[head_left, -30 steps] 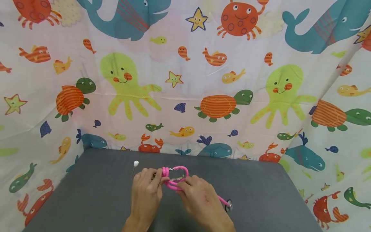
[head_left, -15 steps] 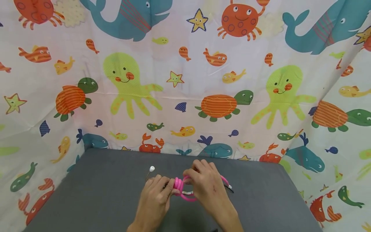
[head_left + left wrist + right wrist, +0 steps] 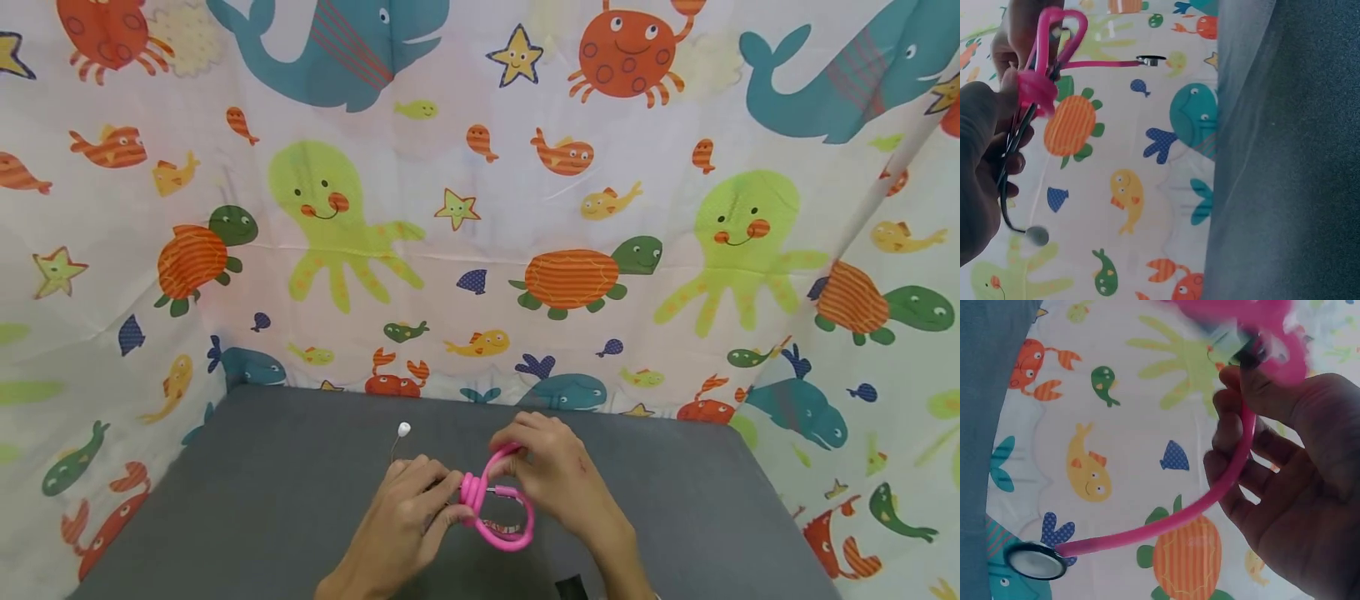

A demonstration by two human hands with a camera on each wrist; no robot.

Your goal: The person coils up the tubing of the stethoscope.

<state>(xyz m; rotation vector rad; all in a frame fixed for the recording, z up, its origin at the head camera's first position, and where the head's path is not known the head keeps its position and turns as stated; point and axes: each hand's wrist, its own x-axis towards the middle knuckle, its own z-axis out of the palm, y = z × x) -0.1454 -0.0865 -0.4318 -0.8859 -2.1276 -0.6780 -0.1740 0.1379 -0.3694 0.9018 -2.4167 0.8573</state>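
A stethoscope with pink tubing [image 3: 510,545] is held up between both hands above the grey table. My left hand [image 3: 411,510] grips its metal ear tubes beside several tight pink coils [image 3: 471,493]; a white eartip [image 3: 404,429] sticks up behind that hand. My right hand [image 3: 558,471] pinches the tubing to the right of the coils. Below the coils an open loop hangs to the right, with a patterned band inside it. In the right wrist view, tubing runs from the right hand [image 3: 1297,444] to the round metal chest piece [image 3: 1036,561]. The head view does not show the chest piece.
The grey tabletop [image 3: 292,492] extends under and around both hands. A white curtain [image 3: 480,300] printed with sea animals stands behind the table and along both sides. Near the right forearm a small black object [image 3: 572,587] shows at the bottom edge.
Both hands have shifted right with the stethoscope. My right hand has risen from below the loop to beside the coils, drawing tubing upward. The chest piece has left the head view.
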